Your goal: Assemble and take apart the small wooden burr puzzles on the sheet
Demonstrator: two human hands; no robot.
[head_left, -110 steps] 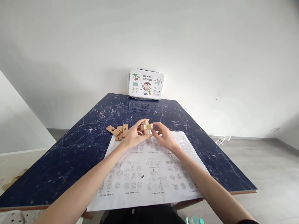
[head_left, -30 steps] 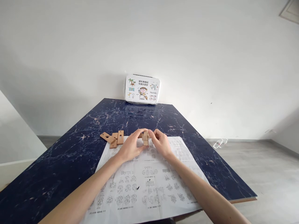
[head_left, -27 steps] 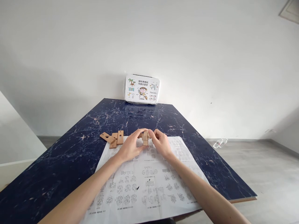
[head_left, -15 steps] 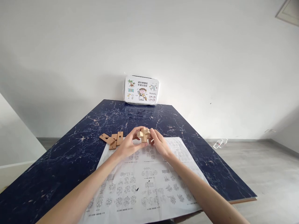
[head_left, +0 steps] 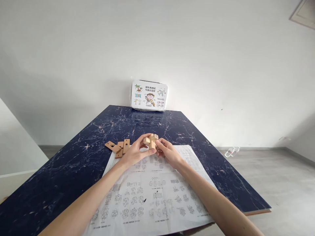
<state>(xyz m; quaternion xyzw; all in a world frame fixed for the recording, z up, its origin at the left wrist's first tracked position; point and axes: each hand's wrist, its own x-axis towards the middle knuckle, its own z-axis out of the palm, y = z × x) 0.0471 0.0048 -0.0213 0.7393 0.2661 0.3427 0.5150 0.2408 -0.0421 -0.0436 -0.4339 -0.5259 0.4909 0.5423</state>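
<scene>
A pale wooden burr puzzle (head_left: 152, 143), made of crossing blocks, is held up between my two hands over the far part of the printed sheet. My left hand (head_left: 137, 149) grips it from the left, thumb below and fingers curled behind. From the right, my right hand (head_left: 167, 152) pinches it with thumb and fingers. One upper block end bears a small round mark. To the left of my left hand lie several flat brown wooden pieces (head_left: 120, 148) with slots, partly overlapping. Fingers hide the puzzle's back and part of its right side.
The paper sheet (head_left: 147, 200) with printed diagrams covers the near part of the dark blue marbled table (head_left: 98, 131). A white cartoon case (head_left: 149, 95) leans on the wall at the back. A clear plastic item (head_left: 231, 151) is on the floor at right.
The wooden puzzle has been tilted between my hands, so its marked block end now points up. My right hand's fingers have shifted slightly lower on it.
</scene>
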